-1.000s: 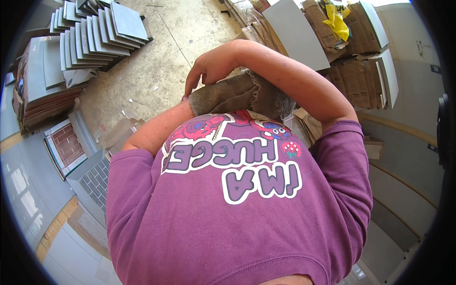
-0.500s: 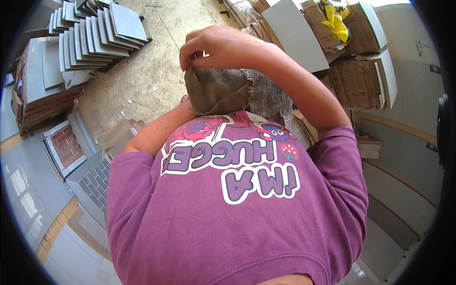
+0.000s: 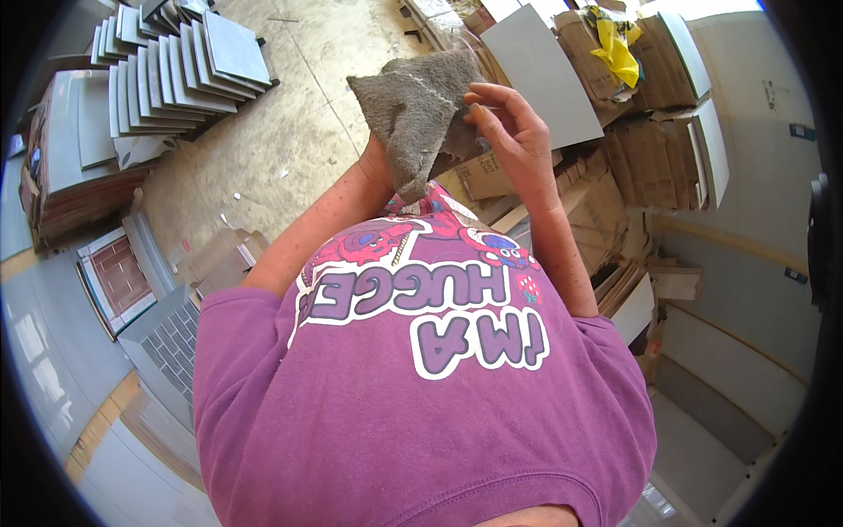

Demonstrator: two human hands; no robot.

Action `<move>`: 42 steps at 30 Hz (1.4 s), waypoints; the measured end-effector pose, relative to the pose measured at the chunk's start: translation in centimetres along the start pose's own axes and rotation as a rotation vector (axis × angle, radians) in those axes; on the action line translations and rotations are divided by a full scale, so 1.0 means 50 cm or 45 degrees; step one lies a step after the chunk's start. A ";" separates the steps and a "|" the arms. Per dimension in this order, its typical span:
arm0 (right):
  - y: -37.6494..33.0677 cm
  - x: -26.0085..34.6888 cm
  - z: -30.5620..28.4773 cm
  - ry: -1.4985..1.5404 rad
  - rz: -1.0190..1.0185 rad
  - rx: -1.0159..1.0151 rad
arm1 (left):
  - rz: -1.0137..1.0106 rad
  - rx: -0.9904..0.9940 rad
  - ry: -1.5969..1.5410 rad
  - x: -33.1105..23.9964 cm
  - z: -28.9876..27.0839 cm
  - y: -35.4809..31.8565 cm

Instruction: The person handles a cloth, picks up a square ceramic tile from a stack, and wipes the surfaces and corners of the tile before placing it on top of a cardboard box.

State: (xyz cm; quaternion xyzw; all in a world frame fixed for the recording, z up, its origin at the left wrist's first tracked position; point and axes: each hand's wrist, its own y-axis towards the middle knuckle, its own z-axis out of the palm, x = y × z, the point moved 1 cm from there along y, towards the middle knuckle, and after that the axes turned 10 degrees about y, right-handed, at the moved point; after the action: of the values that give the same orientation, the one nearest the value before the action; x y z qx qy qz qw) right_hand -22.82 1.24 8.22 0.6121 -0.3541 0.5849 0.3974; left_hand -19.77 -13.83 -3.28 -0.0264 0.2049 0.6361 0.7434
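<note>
A grey-brown towelling cloth [image 3: 404,110], folded with a frayed seam across it, is held up in front of my chest. My left hand [image 3: 378,160] carries it from below; the cloth drapes over that hand and hides its fingers. At the cloth's right edge, the thumb and forefinger of my right hand [image 3: 520,132] pinch the fabric, while the other fingers curl loosely beside it.
Grey tiles [image 3: 176,75] stand slanted in a rack at far left, beside a stack of boxed tiles [image 3: 92,180]. Cardboard boxes [image 3: 654,162], a large grey panel [image 3: 540,79] and yellow plastic [image 3: 617,48] are on the right. Stained concrete floor [image 3: 290,114] lies ahead.
My right hand has moved from the cloth's far left corner to its right edge, and its forearm no longer crosses over. The cloth has been raised and refolded into a pointed shape.
</note>
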 end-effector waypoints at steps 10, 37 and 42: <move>-0.004 -0.027 0.045 0.099 0.163 0.057 | -0.168 -0.287 0.045 -0.020 0.046 -0.003; -0.047 -0.047 0.086 0.268 0.299 0.193 | 0.335 -0.128 0.030 -0.098 -0.036 -0.038; -0.051 -0.078 0.072 0.174 0.335 0.148 | 0.459 -0.383 1.030 -0.106 -0.020 -0.037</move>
State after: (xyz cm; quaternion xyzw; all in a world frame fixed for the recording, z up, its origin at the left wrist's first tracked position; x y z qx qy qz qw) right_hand -19.24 -1.03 4.15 0.5411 -0.3689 0.6917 0.3044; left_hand -18.85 -19.44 -2.78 -0.3439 0.3853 0.7163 0.4693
